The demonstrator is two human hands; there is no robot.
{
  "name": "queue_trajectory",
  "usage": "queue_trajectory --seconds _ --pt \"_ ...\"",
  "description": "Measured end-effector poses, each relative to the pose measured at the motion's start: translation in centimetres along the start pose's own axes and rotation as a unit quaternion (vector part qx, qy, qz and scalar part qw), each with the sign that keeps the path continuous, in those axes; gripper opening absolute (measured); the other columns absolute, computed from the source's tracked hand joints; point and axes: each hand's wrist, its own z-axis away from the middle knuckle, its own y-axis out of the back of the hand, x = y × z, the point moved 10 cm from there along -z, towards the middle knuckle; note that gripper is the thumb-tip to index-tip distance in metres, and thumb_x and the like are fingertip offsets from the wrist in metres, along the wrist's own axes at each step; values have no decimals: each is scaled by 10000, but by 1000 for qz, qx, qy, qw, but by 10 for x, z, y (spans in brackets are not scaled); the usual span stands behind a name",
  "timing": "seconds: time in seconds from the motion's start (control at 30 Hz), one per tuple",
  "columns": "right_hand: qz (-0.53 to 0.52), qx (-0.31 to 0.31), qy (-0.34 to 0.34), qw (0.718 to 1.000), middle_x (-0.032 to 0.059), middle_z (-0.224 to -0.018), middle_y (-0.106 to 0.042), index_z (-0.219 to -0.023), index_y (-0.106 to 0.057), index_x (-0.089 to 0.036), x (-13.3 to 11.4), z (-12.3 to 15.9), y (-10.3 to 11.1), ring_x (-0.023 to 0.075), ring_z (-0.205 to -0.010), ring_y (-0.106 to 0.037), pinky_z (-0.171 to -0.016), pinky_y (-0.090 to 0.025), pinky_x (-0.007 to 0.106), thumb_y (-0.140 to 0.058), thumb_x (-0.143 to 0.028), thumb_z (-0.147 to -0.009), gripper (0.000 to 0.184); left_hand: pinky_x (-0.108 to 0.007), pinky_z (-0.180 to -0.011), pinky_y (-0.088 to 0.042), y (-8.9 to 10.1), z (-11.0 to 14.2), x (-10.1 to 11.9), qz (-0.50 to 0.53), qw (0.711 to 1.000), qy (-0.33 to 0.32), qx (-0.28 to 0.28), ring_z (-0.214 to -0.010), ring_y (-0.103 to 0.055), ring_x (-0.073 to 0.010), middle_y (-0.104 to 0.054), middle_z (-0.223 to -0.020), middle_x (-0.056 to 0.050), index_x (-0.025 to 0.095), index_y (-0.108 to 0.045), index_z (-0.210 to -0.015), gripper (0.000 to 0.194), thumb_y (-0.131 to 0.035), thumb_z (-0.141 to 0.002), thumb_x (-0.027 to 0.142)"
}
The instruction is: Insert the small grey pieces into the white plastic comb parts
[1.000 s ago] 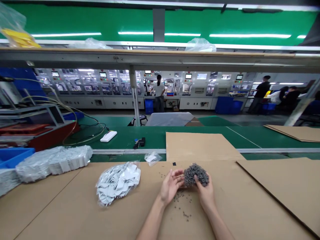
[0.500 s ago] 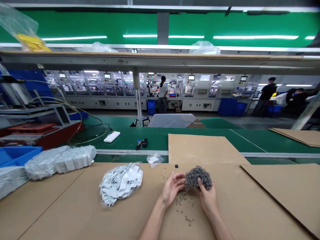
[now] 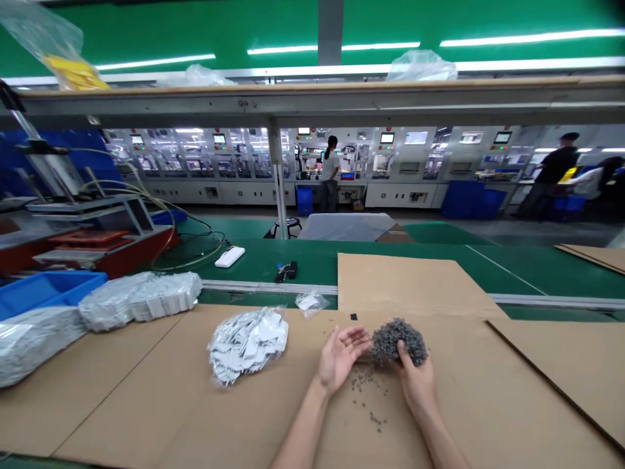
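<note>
A heap of small dark grey parts (image 3: 396, 339) lies on the brown cardboard sheet (image 3: 161, 397) in front of me. My right hand (image 3: 415, 378) rests against the near side of the heap, fingers curled into it. My left hand (image 3: 340, 355) is palm up just left of the heap, fingers spread and slightly cupped, with a few small parts on it. Several loose grey parts (image 3: 367, 394) are scattered on the cardboard between my forearms.
A clear bag of white pieces (image 3: 248, 342) lies left of my hands, with more bags (image 3: 139, 299) and a blue bin (image 3: 34, 290) further left. A small bag (image 3: 311, 303), a white device (image 3: 229, 256) and the green conveyor belt (image 3: 439, 264) lie beyond. People stand at machines far behind.
The camera view has shifted, so the scene sits slightly to the right. My left hand has opened a little more, palm up, beside the heap. My right hand stays on the heap.
</note>
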Motion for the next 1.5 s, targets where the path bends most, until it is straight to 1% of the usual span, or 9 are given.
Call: queue_trajectory --seconds 0.13,0.37,0.5,0.73,0.9,1.1,1.27,1.4,1.5 --pt "30 -1 29 999 47 -997 -581 -1040 -439 -223 -11 2 -1 229 -940 -535 -829 -418 405 -660 -350 -627 485 -355 -888 -329 -1 -1 -9 -30 999 34 -2 -951 -513 -240 -534 -1082 -171 58 -560 -1022 473 -353 -828 436" --pt "7 7 24 1000 60 -1010 -583 -1073 -413 -220 -10 2 0 231 -919 -548 -773 -454 393 -636 -388 -636 518 -352 -893 -327 -2 0 -8 -12 1000 25 8 -964 -499 -227 -530 -1086 -161 64 -552 -1035 436 -331 -849 390" --pt "75 34 55 995 49 -938 -616 -1009 -461 -196 -15 1 6 225 -893 -556 -836 -409 393 -694 -360 -567 526 -362 -895 -325 -6 0 -7 -1 1000 13 -10 -973 -491 -235 -522 -1096 -159 66 -549 -1043 452 -317 -849 402" --pt "35 31 48 998 55 -957 -613 -1034 -459 -192 -14 2 1 219 -895 -557 -780 -454 374 -681 -382 -574 545 -315 -818 -366 1 -1 -16 -39 998 45 14 -904 -524 -210 -553 -1052 -161 60 -556 -1037 440 -354 -842 398" --pt "-25 2 28 999 58 -995 -591 -1067 -430 -214 -8 0 -4 215 -895 -561 -744 -475 380 -635 -372 -641 499 -336 -869 -338 1 -2 -12 -23 999 21 14 -950 -509 -225 -548 -1066 -158 64 -563 -1024 450 -353 -838 416" --pt "12 19 38 999 41 -960 -605 -1024 -453 -212 -8 -2 0 202 -875 -567 -790 -452 379 -685 -330 -596 501 -344 -893 -324 2 -3 -8 -19 1000 -16 20 -963 -502 -221 -550 -1066 -145 74 -568 -1013 393 -365 -845 366" --pt "-30 7 18 999 50 -981 -608 -1022 -455 -213 -4 -2 -4 216 -884 -570 -724 -488 366 -673 -345 -607 487 -328 -822 -372 1 -2 -18 -24 999 35 22 -889 -532 -207 -554 -1047 -158 65 -557 -1027 410 -359 -845 375" --pt "-33 20 19 999 38 -1001 -602 -1016 -458 -231 -3 -3 -1 209 -900 -563 -715 -491 356 -670 -333 -614 466 -322 -860 -358 4 -3 -5 21 999 -17 34 -950 -505 -202 -514 -1110 -139 91 -546 -1038 390 -331 -856 360" --pt "-55 11 18 998 42 -1032 -590 -1022 -457 -234 -3 -3 -2 206 -911 -561 -720 -487 360 -647 -346 -637 444 -330 -833 -379 6 -3 -11 5 999 22 43 -912 -524 -204 -522 -1095 -145 91 -547 -1033 396 -340 -850 374"
